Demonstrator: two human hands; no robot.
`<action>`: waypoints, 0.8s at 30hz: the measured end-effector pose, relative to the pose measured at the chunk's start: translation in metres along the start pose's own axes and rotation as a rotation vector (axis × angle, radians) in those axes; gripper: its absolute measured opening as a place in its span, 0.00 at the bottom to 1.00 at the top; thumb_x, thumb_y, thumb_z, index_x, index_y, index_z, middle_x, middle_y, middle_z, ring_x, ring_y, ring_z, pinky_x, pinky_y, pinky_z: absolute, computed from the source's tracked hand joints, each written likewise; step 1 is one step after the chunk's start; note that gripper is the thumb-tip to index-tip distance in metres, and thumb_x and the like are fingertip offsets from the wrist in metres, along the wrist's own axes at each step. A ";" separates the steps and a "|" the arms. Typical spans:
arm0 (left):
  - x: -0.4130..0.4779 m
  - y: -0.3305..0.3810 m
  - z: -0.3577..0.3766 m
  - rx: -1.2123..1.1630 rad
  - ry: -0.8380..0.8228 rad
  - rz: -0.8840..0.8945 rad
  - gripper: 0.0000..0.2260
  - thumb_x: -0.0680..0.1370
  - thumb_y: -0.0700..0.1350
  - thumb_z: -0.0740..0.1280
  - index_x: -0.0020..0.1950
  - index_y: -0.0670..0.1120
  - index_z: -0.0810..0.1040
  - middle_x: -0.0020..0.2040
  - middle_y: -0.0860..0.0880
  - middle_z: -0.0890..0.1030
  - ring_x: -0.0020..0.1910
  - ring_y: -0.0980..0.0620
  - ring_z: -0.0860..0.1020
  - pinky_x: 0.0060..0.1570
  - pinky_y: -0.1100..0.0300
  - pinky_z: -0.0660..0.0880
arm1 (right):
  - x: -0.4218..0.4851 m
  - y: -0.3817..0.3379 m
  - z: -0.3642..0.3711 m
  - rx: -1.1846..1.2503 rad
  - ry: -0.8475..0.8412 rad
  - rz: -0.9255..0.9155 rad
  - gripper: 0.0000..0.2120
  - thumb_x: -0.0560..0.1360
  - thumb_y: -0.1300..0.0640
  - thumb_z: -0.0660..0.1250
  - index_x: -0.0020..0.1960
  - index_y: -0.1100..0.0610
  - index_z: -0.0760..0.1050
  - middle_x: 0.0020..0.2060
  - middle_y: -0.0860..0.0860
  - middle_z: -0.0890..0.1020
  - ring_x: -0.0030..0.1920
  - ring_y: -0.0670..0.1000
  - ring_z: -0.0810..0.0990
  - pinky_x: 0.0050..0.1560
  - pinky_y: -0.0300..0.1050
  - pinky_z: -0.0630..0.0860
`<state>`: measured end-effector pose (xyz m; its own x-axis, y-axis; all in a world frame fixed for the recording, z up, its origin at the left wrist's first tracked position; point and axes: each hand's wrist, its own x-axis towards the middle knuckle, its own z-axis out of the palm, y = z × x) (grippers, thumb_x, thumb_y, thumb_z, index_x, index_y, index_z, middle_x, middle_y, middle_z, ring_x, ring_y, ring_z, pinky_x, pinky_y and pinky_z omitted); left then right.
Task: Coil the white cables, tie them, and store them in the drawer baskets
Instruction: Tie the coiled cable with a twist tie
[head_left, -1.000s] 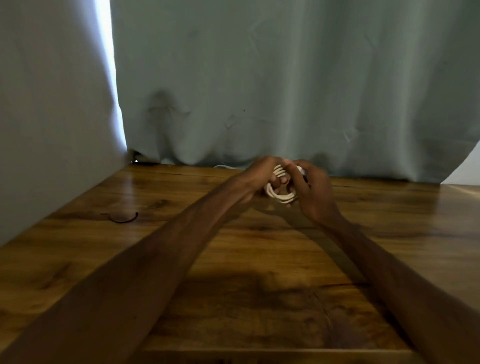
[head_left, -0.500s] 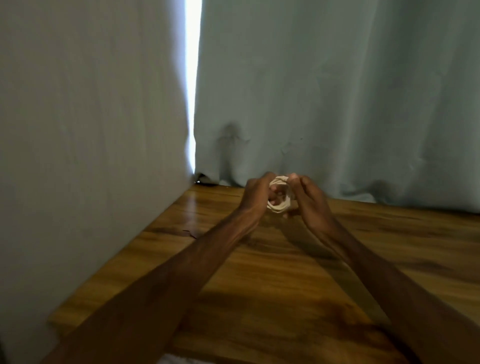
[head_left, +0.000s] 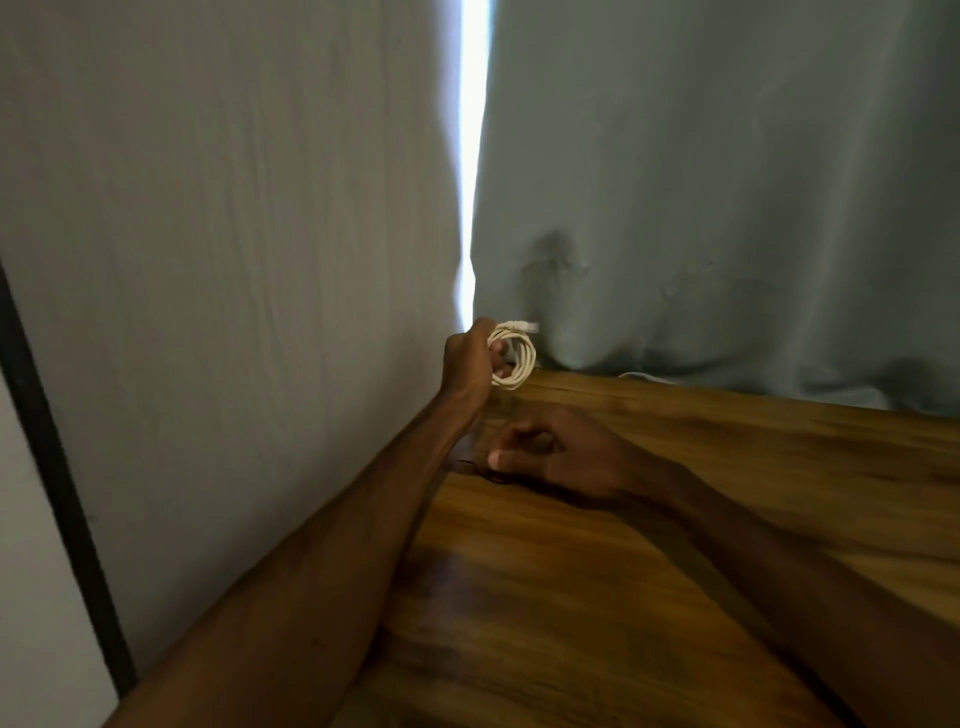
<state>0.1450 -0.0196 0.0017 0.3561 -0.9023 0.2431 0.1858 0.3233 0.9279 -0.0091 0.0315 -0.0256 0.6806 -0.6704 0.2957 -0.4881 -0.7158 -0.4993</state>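
Head view: grey-green curtain (head_left: 727, 182) behind, bright slit at its gap, wooden worktop (head_left: 675, 597) below. Left hand (head_left: 467, 358) up over far corner, fingers wrapped round coil (head_left: 515, 364), plug end poking out on top. Right hand (head_left: 566, 452) low on worktop, fingers curled at thin dark tie (head_left: 475, 466); pinched or only touching, cannot tell. Step looks like coiling done, tying next. Needs tie lifted, looped round coil, coil kept tight. No drawer baskets visible.

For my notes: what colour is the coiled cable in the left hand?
The coiled cable is cream-white; head view.
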 end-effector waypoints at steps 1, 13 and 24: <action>0.001 -0.001 -0.002 0.002 -0.002 0.002 0.16 0.79 0.42 0.63 0.31 0.42 0.74 0.23 0.50 0.74 0.23 0.51 0.71 0.29 0.60 0.69 | -0.001 0.001 0.003 -0.045 -0.021 -0.049 0.06 0.78 0.49 0.73 0.53 0.48 0.85 0.48 0.39 0.85 0.50 0.37 0.82 0.48 0.30 0.74; -0.015 -0.015 0.021 0.064 -0.087 -0.042 0.17 0.81 0.41 0.61 0.32 0.43 0.71 0.19 0.52 0.68 0.19 0.55 0.65 0.23 0.65 0.63 | -0.076 0.050 -0.040 -0.167 0.150 0.122 0.07 0.83 0.54 0.64 0.51 0.47 0.80 0.45 0.42 0.83 0.46 0.40 0.80 0.45 0.37 0.76; -0.032 -0.047 0.103 0.120 -0.139 -0.148 0.15 0.80 0.45 0.64 0.35 0.43 0.78 0.23 0.50 0.75 0.23 0.51 0.70 0.31 0.59 0.68 | -0.100 0.065 -0.089 0.747 0.458 0.340 0.07 0.79 0.69 0.67 0.55 0.65 0.82 0.45 0.59 0.86 0.41 0.51 0.86 0.36 0.42 0.82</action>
<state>0.0304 -0.0349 -0.0203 0.2016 -0.9706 0.1312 0.1137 0.1562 0.9812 -0.1580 0.0348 -0.0150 0.2071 -0.9458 0.2502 -0.0364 -0.2630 -0.9641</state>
